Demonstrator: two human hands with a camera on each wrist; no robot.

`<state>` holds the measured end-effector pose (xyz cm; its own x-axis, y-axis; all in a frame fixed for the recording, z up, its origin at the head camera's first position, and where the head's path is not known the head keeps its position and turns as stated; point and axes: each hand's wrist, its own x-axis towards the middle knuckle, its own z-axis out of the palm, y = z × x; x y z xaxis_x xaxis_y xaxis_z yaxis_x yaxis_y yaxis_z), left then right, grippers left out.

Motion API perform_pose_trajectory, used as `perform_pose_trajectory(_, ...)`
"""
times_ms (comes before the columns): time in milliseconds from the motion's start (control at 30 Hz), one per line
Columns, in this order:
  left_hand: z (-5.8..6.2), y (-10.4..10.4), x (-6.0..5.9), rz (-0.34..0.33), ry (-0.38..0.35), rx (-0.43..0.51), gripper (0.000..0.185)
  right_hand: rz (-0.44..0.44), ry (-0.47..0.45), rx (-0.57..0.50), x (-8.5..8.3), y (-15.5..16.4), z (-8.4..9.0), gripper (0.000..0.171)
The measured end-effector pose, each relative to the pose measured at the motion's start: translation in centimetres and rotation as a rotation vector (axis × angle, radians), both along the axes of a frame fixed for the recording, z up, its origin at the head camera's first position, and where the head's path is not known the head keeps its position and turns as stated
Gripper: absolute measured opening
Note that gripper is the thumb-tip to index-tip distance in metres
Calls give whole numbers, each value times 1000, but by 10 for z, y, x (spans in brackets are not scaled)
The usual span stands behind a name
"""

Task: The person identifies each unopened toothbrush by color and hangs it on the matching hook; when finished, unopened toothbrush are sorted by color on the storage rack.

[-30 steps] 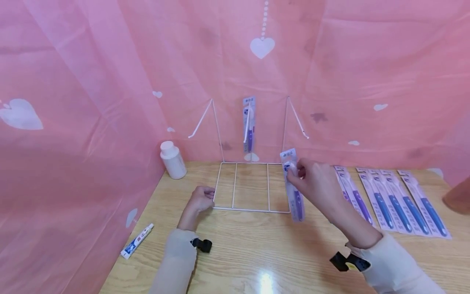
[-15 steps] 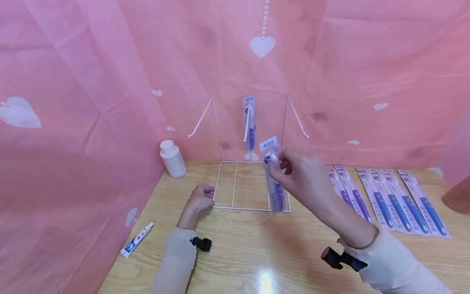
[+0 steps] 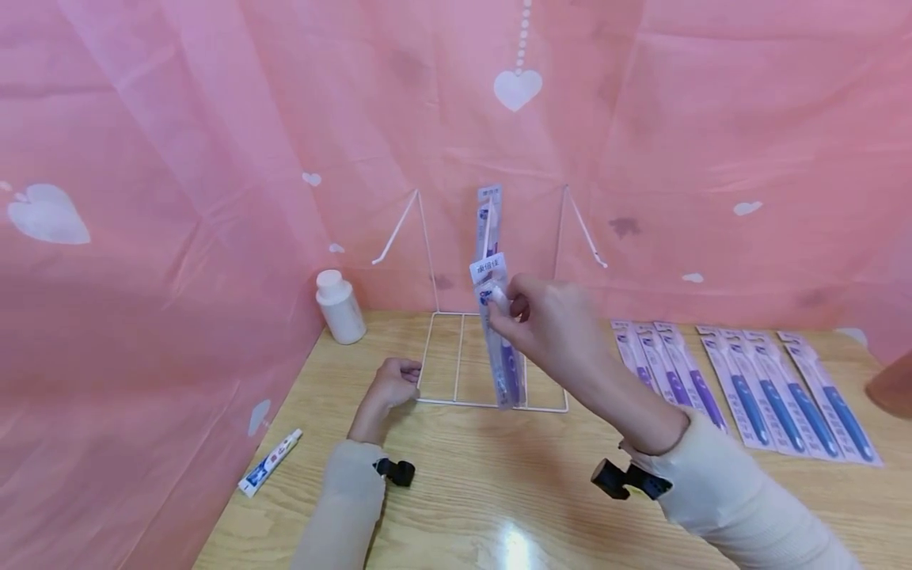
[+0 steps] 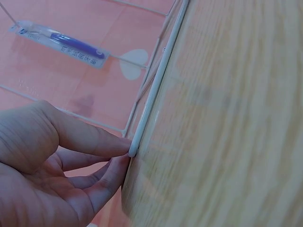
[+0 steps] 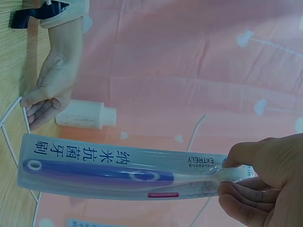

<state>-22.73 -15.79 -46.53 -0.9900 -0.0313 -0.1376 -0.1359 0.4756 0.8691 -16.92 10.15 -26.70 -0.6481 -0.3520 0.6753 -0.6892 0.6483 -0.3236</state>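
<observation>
My right hand (image 3: pixel 563 324) pinches a purple packaged toothbrush (image 3: pixel 510 368) near its head end. The pack hangs upright, its top card by the front end of the rack's middle hook; whether they touch, I cannot tell. In the right wrist view, the toothbrush (image 5: pixel 104 176) shows through clear plastic, with fingers and thumb at the bristles. Another purple packaged toothbrush (image 3: pixel 482 226) hangs further back on that hook, partly hidden here but plain in the left wrist view. My left hand (image 3: pixel 390 384) pinches the front left corner of the white wire rack (image 4: pixel 154 94) between thumb and fingers.
Purple packaged toothbrushes (image 3: pixel 670 364) and several blue ones (image 3: pixel 791 388) lie at the right. A white bottle (image 3: pixel 340 310) stands at the back left, with a toothpaste tube (image 3: pixel 271 462) nearer. A brown object (image 3: pixel 892 386) is at the right edge. Pink cloth (image 3: pixel 214 158) hangs behind.
My right hand has carried the toothbrush leftward, from beside the rack's right side to the middle hook. The left hand stays on the rack's corner.
</observation>
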Motion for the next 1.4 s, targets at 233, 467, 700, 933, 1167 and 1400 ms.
perform_pose_trajectory(233,1,1,0,3,-2,21,56,-6,-24,-4,-10,-8,-4,10)
perform_pose_trajectory(467,1,0,1,-1,-4,24,56,-28,-59,21,-19,-12,-4,12)
perform_pose_trajectory(700,0,1,-1,2,-4,35,57,-45,-108,1,-35,-12,-8,11)
perform_pose_trajectory(933,0,0,0,13,-4,31,58,-78,-193,-42,-53,-19,-10,14)
perform_pose_trajectory(1167,1,-2,0,13,17,23,58,-110,-206,-93,-82,-25,-11,9)
perform_pose_trajectory(1400,-1,-1,0,5,7,37,58,-145,-159,-108,-102,-25,-15,11)
